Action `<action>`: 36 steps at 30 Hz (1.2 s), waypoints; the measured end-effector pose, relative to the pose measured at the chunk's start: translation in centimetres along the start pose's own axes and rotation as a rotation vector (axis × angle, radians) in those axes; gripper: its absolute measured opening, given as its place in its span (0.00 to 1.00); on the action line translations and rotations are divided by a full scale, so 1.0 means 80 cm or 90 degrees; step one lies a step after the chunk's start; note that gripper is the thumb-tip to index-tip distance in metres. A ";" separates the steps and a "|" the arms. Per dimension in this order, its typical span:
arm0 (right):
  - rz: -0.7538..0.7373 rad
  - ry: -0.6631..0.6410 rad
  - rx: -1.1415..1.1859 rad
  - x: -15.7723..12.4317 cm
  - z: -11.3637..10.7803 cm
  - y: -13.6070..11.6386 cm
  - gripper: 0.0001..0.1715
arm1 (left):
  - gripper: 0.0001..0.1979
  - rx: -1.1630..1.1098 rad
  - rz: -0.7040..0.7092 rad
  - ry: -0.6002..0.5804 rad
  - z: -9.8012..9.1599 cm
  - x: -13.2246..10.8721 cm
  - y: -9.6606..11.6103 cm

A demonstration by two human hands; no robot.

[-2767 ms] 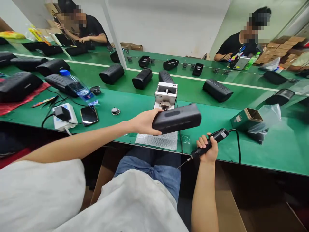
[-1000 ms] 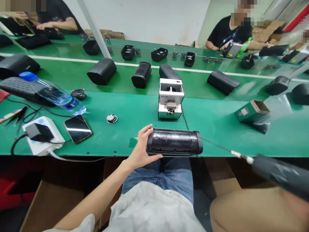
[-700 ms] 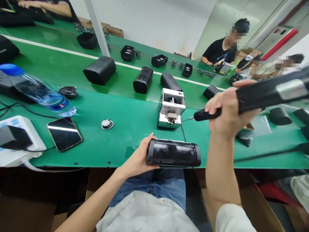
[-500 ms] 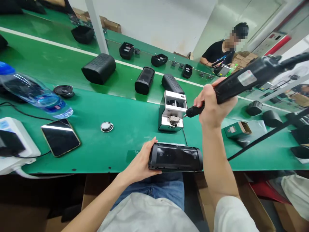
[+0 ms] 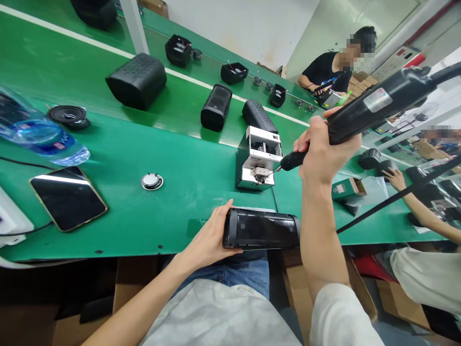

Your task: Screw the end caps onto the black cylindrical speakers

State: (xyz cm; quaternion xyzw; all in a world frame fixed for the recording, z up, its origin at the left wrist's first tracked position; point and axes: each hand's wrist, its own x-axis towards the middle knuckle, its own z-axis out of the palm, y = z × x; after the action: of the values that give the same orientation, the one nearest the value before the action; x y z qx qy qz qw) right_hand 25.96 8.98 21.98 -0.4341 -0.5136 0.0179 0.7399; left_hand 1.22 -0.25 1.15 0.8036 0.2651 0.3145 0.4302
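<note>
My right hand [image 5: 326, 151] is closed round a black electric screwdriver [image 5: 374, 108], held at a slant with its bit pointing down and left. The bit's tip is at the front of a small screw feeder [image 5: 258, 161], a black and silver box; whether a screw sits on the tip is too small to tell. Below it, at the table's front edge, my left hand [image 5: 216, 230] grips the left end of a black speaker [image 5: 264, 229]. The speaker lies on its side, its glossy perforated face up. My right forearm passes by its right end.
Left on the green table [image 5: 173, 216] are a phone [image 5: 68, 198], a water bottle [image 5: 39, 134], a speaker driver [image 5: 68, 117] and a small silver disc [image 5: 151, 181]. Black housings [image 5: 137, 81] stand on the belt behind. A green carton [image 5: 348, 188] and a co-worker's hand [image 5: 395, 179] are at right.
The view has shifted, so the phone and bottle sit further left. My hands keep their holds, with the bit still at the feeder. A co-worker's hand has come into view at right.
</note>
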 end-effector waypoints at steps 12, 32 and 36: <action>0.051 -0.007 0.062 -0.022 -0.009 -0.078 0.09 | 0.75 0.023 0.024 0.015 0.004 -0.001 -0.002; 0.091 -0.133 -0.169 -0.028 -0.034 -0.162 0.26 | 0.54 0.036 -0.007 0.059 0.016 -0.002 -0.033; 0.092 -0.120 -0.240 -0.033 -0.056 -0.169 0.24 | 0.51 0.047 0.008 0.080 0.025 0.005 -0.064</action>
State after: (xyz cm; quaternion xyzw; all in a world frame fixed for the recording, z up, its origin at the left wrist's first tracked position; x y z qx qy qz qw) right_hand 22.50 -3.46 28.47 -0.5967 -0.5424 0.0156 0.5912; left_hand 2.15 1.48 -3.95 0.7992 0.2977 0.3574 0.3807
